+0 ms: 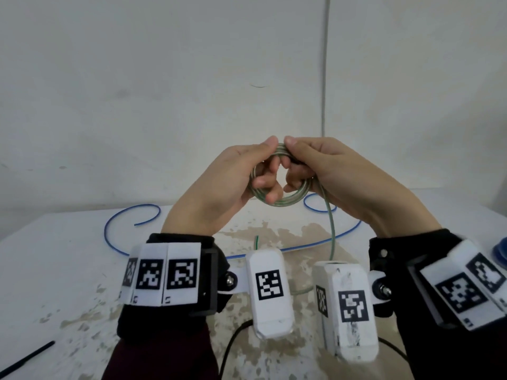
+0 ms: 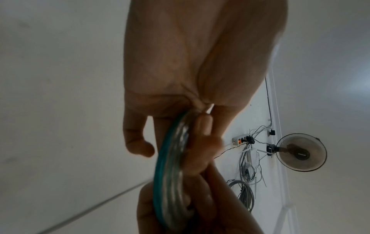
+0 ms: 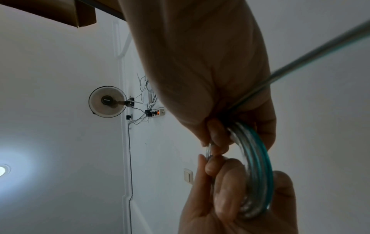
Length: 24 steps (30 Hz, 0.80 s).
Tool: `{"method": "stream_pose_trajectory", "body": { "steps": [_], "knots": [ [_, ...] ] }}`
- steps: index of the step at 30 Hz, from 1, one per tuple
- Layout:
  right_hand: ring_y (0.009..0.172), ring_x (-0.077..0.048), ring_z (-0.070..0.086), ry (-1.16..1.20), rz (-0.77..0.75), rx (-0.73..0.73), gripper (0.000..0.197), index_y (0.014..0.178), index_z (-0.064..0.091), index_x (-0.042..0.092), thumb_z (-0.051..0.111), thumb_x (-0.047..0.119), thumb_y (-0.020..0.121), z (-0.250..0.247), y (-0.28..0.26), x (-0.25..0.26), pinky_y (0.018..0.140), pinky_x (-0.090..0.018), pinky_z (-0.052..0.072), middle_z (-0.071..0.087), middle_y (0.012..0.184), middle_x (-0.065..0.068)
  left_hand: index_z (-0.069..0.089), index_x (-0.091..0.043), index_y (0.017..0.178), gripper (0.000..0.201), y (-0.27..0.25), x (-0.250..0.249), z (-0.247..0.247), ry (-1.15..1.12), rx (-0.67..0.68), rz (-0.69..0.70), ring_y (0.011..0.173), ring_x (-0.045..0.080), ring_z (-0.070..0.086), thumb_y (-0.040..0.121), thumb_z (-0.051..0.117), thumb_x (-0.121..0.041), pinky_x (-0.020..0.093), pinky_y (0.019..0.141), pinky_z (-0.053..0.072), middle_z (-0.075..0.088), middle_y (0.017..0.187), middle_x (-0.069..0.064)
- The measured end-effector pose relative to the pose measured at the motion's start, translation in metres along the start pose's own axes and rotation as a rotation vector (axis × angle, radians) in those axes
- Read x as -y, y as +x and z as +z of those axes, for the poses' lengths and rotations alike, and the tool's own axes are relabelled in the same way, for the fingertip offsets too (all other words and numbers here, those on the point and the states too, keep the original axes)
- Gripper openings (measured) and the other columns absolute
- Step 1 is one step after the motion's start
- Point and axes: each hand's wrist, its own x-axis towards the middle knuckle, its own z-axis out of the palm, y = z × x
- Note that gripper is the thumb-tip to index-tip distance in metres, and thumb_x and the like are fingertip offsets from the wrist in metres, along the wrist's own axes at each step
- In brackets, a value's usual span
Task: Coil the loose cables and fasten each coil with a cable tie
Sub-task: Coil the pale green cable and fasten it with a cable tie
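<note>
- My left hand (image 1: pixel 236 174) and right hand (image 1: pixel 326 165) both pinch the top of the green-and-clear cable coil (image 1: pixel 277 201), thumbs nearly touching, fingers curled through the ring; it hangs in the air above the table (image 1: pixel 55 256)
- The coil's loose tail (image 1: pixel 333 234) drops from my right hand to the tabletop; a blue cable (image 1: pixel 115 223) lies loose behind
- A black cable tie (image 1: pixel 27 357) lies at the table's near-left edge; the wall (image 1: pixel 164 78) stands close behind

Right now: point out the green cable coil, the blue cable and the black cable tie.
green cable coil (image 1: pixel 285 201): head view, bottom arc of the loops between both hands.
blue cable (image 1: pixel 109 223): head view, left bend lying on the table.
black cable tie (image 1: pixel 27 357): head view, mid-strap at the table's lower left.
</note>
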Motion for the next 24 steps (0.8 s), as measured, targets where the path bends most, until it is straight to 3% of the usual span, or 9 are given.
{"method": "stream_pose_trajectory", "body": {
  "steps": [3, 7, 11, 13, 16, 19, 22, 24],
  "knots": [
    [0.056, -0.013, 0.045, 0.030, 0.011, -0.049, 0.039, 0.076, 0.057, 0.011, 0.036, 0.028, 0.103, 0.0015, 0.0012, 0.0001, 0.071, -0.024, 0.053, 0.040, 0.051, 0.006, 0.042, -0.009, 0.067, 0.040, -0.0004, -0.0014, 0.0020, 0.020, -0.094, 0.061, 0.043, 0.011, 0.029, 0.103, 0.035, -0.028, 0.016, 0.046, 0.029, 0.026, 0.060, 0.003],
    [0.063, -0.014, 0.051, 0.131, 0.037, -0.044, 0.041, 0.079, 0.059, 0.010, 0.033, 0.029, 0.103, -0.0014, 0.0008, 0.0013, 0.076, -0.025, 0.053, 0.049, 0.054, 0.004, 0.040, -0.010, 0.067, 0.040, 0.0028, -0.0028, 0.0036, -0.077, -0.163, 0.088, 0.041, 0.010, 0.026, 0.103, 0.035, -0.027, 0.016, 0.045, 0.024, 0.025, 0.049, -0.005],
    [0.055, -0.011, 0.038, 0.143, 0.054, 0.000, 0.037, 0.075, 0.050, 0.010, 0.033, 0.029, 0.103, 0.0018, 0.0009, 0.0010, 0.062, -0.017, 0.048, 0.034, 0.048, 0.009, 0.044, -0.009, 0.065, 0.043, 0.0013, -0.0040, 0.0043, -0.097, -0.051, -0.002, 0.039, 0.013, 0.029, 0.101, 0.036, -0.030, 0.019, 0.044, 0.030, 0.026, 0.044, -0.003],
    [0.053, -0.010, 0.037, 0.119, 0.052, 0.007, 0.036, 0.076, 0.050, 0.010, 0.034, 0.029, 0.103, 0.0040, 0.0013, 0.0007, 0.061, -0.017, 0.047, 0.033, 0.047, 0.009, 0.043, -0.008, 0.067, 0.041, -0.0005, -0.0041, 0.0049, -0.037, -0.045, 0.009, 0.040, 0.011, 0.027, 0.102, 0.035, -0.029, 0.018, 0.045, 0.026, 0.033, 0.042, -0.008],
    [0.058, -0.012, 0.049, 0.146, 0.046, -0.017, 0.039, 0.077, 0.057, 0.011, 0.034, 0.030, 0.103, 0.0042, 0.0012, 0.0016, 0.072, -0.024, 0.055, 0.046, 0.052, 0.004, 0.042, -0.009, 0.067, 0.040, 0.0006, -0.0039, 0.0046, -0.038, -0.127, 0.080, 0.041, 0.011, 0.022, 0.102, 0.036, -0.029, 0.020, 0.046, 0.020, 0.030, 0.049, -0.005],
    [0.064, -0.014, 0.058, 0.220, 0.061, -0.020, 0.042, 0.079, 0.060, 0.009, 0.032, 0.028, 0.103, 0.0022, 0.0002, 0.0039, 0.080, -0.028, 0.055, 0.054, 0.056, 0.000, 0.042, -0.010, 0.066, 0.041, 0.0022, -0.0047, 0.0018, -0.093, -0.187, 0.101, 0.039, 0.012, 0.024, 0.101, 0.038, -0.031, 0.019, 0.045, 0.024, 0.024, 0.047, -0.005],
    [0.056, -0.013, 0.049, 0.240, 0.052, 0.010, 0.039, 0.073, 0.050, 0.009, 0.032, 0.027, 0.103, 0.0026, -0.0012, 0.0054, 0.071, -0.022, 0.054, 0.038, 0.050, 0.004, 0.047, -0.010, 0.064, 0.043, 0.0000, -0.0063, 0.0006, -0.093, -0.075, 0.029, 0.039, 0.015, 0.028, 0.100, 0.037, -0.032, 0.020, 0.045, 0.030, 0.027, 0.043, -0.004],
    [0.052, -0.012, 0.041, 0.186, 0.046, 0.020, 0.038, 0.071, 0.048, 0.010, 0.035, 0.028, 0.102, 0.0044, -0.0012, 0.0051, 0.065, -0.021, 0.051, 0.031, 0.048, 0.008, 0.051, -0.014, 0.059, 0.048, -0.0023, -0.0065, 0.0018, -0.061, -0.007, 0.006, 0.039, 0.014, 0.025, 0.101, 0.036, -0.032, 0.020, 0.044, 0.027, 0.026, 0.043, -0.003]
  ]
}}
